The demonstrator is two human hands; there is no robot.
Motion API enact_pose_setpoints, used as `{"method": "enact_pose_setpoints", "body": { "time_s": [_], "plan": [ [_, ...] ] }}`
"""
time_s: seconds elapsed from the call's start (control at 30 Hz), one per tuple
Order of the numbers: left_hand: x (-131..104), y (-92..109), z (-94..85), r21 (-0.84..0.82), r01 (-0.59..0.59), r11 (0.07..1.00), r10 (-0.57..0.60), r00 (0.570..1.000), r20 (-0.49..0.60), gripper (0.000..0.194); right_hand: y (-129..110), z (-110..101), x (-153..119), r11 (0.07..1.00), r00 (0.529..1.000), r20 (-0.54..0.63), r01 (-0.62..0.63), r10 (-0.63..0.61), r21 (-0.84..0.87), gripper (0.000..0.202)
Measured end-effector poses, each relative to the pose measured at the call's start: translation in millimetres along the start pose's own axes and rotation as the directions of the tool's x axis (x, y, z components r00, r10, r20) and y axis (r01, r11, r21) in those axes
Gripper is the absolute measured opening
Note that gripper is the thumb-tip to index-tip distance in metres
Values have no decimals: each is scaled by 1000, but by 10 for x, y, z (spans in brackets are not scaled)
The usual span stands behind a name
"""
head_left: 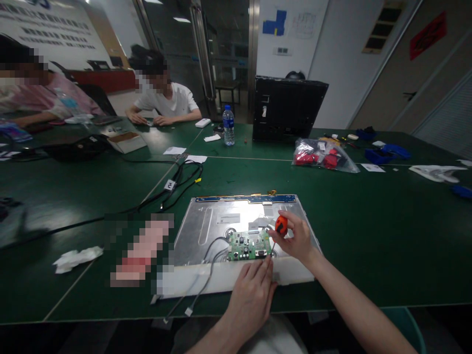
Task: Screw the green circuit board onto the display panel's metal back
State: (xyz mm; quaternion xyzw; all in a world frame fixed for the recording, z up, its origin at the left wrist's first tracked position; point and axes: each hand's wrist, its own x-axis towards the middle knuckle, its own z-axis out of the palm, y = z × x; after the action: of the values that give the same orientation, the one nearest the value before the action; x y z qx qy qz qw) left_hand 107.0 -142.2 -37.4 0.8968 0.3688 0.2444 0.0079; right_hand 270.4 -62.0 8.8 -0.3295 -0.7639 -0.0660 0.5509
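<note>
Head camera view, looking down at a person's two bare hands over a flat display panel that lies metal back upward on a green tabletop. A green circuit board sits on the panel's back, right of its middle and close to the near edge, where a broad white strip runs across.

The right hand comes in from the right, its fingers closed around the orange handle of a screwdriver. The shaft slants down to the left, toward the board's near right corner; the tip is too small to tell whether it sits in a screw. The left hand lies over the white strip, fingers stretched forward and together, fingertips at the board's near edge, close to the shaft. Whether they pinch anything cannot be told.

Thin cables leave the board's left side and cross the panel; a white plug hangs by the tabletop's near edge.

The slanted shaft is the likeliest source of trouble: pressed at that angle, the tip could slip, scratching the board or jabbing the nearby left fingertips. Heavy pressure could also flex the board or strain the panel beneath. A forearm or sleeve catching the loose cables could tug their connectors.
</note>
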Motion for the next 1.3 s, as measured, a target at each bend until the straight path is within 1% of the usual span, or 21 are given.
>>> {"method": "enact_pose_setpoints", "body": {
  "time_s": [0.17,0.33,0.57,0.87,1.0,1.1,1.3],
  "plan": [
    [-1,-7,-8,-10,7,1000,-7,1000,2,33,19,3,-43,1000,999,30,-17,17,13,47],
    [5,-11,-5,-17,3,1000,-3,1000,6,32,15,-27,-40,999,997,76,-3,-1,52,48],
    [9,-18,-8,-41,9,999,-9,1000,4,33,-22,-39,-12,1000,999,52,6,-7,25,52],
    [4,-29,-5,-62,14,998,-14,1000,3,33,-11,-11,-14,998,999,30,-46,45,32,50],
    [3,-25,-5,-58,14,998,-14,1000,2,32,-25,-18,4,1000,999,47,-11,11,-13,46],
    [7,-22,-12,-57,11,998,-11,1000,1,32,-36,-19,15,999,999,33,14,-12,-39,43],
    [14,-21,-29,-43,6,999,-6,1000,0,32,-44,-15,-1,999,999,-14,-33,33,-12,41]
  ]
}}
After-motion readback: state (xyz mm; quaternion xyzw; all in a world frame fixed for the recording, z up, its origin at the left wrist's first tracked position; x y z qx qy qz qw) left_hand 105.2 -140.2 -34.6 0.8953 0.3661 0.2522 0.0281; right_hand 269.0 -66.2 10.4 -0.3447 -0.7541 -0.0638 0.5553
